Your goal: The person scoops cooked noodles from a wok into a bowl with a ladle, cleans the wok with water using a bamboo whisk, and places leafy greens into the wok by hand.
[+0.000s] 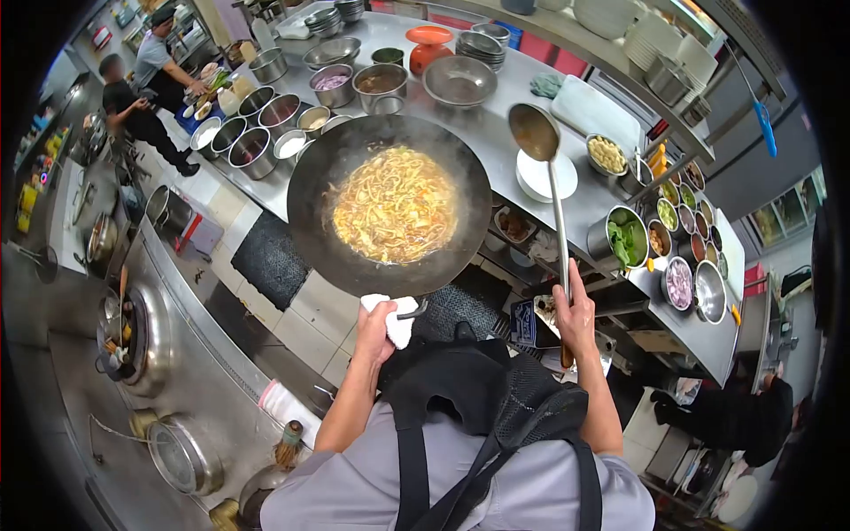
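Note:
A large black wok is held up in front of me, with steaming noodles in its middle. My left hand grips the wok's handle through a folded white cloth. In my right hand is the long handle of a metal ladle. Brown liquid lies in the ladle's bowl, which is over the counter beside white plates, to the right of the wok.
A steel counter beyond the wok bears many metal pots and bowls, a red-orange scale and a pot of green leaves. Two people stand at the upper left. A stove lies at the left.

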A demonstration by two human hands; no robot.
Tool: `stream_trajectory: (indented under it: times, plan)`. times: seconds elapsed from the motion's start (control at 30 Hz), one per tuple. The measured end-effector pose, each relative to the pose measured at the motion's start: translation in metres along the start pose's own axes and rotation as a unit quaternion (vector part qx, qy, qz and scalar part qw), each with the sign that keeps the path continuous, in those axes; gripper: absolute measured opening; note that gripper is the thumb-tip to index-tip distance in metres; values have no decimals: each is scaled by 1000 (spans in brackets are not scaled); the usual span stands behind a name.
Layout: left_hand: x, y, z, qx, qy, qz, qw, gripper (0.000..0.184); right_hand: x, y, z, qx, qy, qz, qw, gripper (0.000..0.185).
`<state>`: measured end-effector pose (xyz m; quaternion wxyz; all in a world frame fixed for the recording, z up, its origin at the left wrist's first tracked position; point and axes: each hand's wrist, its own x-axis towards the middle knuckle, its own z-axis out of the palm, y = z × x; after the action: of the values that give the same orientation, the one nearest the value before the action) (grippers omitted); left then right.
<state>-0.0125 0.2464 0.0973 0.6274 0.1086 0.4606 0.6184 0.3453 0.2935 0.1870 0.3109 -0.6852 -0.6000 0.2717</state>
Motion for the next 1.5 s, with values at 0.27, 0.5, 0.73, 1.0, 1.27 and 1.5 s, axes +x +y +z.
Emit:
stream_trajectory:
  times: [0.27,0.5,0.73,1.0,1.27,1.5]
  plan:
    - [-2,7,12,-16,-34,-1,999,21,52,-56,63,-79,-97,-119,985,56]
    - [6,-2,8,-27,-8,-31,999,24,17,-81,29,8,-302,69,951,57]
    - [22,-11,21,-17,-35,8,999,34,24,-23,45,-89,-150,-85,981,60]
    - [55,-19,48,-10,-57,8,998,27,36,-85,11,501,-370,351,699,48]
    - [79,-17,113,-15,-50,42,998,22,66,-73,-38,565,-344,298,688,41]
    - [113,-23,191,1,-69,92,993,10,103,-47,-109,498,-289,252,778,52]
